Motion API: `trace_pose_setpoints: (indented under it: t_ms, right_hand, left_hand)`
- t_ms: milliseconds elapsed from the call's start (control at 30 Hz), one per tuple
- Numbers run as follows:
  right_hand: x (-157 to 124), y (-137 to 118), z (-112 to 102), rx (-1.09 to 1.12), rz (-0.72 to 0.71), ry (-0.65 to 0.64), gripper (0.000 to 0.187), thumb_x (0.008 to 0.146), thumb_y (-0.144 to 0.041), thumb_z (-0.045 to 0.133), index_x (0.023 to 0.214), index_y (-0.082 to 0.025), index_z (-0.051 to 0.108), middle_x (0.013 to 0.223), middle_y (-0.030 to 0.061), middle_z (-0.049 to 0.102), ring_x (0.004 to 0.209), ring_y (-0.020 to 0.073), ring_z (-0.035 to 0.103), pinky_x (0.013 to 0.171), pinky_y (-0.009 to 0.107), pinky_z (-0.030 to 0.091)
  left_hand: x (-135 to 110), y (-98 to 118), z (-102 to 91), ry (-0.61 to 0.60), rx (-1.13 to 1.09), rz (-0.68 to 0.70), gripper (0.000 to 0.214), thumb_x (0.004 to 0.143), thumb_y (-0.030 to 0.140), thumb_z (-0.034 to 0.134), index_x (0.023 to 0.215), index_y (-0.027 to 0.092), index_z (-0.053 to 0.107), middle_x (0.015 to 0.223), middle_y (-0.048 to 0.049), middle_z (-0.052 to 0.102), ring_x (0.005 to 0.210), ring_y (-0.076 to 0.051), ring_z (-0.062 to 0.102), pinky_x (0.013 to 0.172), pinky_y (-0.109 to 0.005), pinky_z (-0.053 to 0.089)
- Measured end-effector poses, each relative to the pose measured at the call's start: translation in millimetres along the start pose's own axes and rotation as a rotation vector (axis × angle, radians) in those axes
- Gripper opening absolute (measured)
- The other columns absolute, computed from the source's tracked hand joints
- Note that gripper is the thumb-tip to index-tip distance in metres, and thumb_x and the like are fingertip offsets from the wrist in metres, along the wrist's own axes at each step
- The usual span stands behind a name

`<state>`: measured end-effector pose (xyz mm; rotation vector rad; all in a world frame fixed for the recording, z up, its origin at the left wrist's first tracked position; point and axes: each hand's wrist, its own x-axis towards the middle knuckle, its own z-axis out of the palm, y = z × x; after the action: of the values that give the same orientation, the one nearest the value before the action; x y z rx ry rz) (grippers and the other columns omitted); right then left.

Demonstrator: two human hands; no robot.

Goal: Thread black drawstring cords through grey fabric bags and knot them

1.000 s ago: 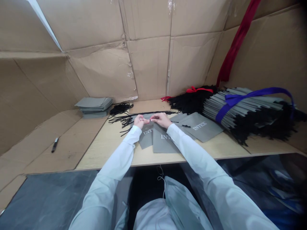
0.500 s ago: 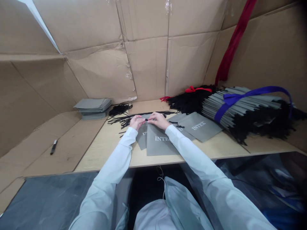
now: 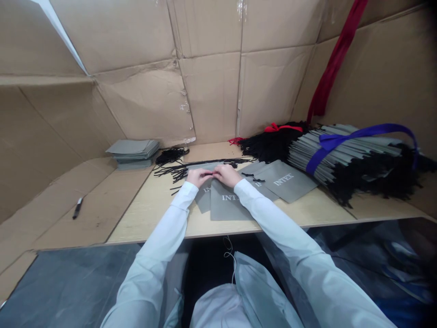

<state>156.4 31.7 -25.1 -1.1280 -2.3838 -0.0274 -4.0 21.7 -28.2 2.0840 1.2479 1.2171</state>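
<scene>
My left hand (image 3: 198, 176) and my right hand (image 3: 226, 174) meet at the top edge of a grey pouch (image 3: 227, 211) with white lettering, part of it covered by my right wrist. Both hands are closed in a pinch, fingertips touching, on a black cord that the fingers now mostly hide. Beneath lies a second grey pouch (image 3: 204, 203), turned at an angle. Another lettered grey pouch (image 3: 290, 187) rests to the right, overlapping more of them, with short black cord ends on top.
Loose black cords (image 3: 175, 172) lie behind my hands, near a black cord bundle (image 3: 170, 156). A grey stack (image 3: 134, 152) stands at the back left, a marker (image 3: 77, 208) at the left. Pouches tied with a purple ribbon (image 3: 316, 159) and black cords (image 3: 266, 145) fill the right. Cardboard walls (image 3: 208, 100) enclose the table.
My fingertips have drawn together, and the black cord that showed between them is now covered. The front pouch has barely shifted; the things around it are unmoved.
</scene>
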Motion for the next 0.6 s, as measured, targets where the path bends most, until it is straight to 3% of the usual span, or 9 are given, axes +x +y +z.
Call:
trace_pose_setpoints:
  t_ms: [233,600]
  right_hand:
    - [1,-4,2,0.008,-0.086,-0.027,0.017,0.078,-0.025,0.039,0.081,-0.014,0.052,0.079,0.006,0.053,0.072,0.0126,0.048,0.063,0.021,0.031]
    - [1,4,1,-0.065,-0.136,-0.062,0.015,0.078,-0.02,0.038,0.078,-0.016,0.053,0.079,0.0052,0.053,0.07,0.0124,0.048,0.061,0.021,0.028]
  left_hand:
    - [3,-10,5.2,-0.088,-0.196,-0.073,0.021,0.06,0.03,0.054,0.07,0.013,0.059,0.063,-0.0028,0.059,0.053,-0.012,0.052,0.059,-0.024,0.041]
    - [4,-19,3.2,-0.137,-0.018,-0.056,0.018,0.059,0.027,0.053,0.07,0.015,0.06,0.051,0.0005,0.056,0.045,-0.01,0.047,0.049,-0.02,0.036]
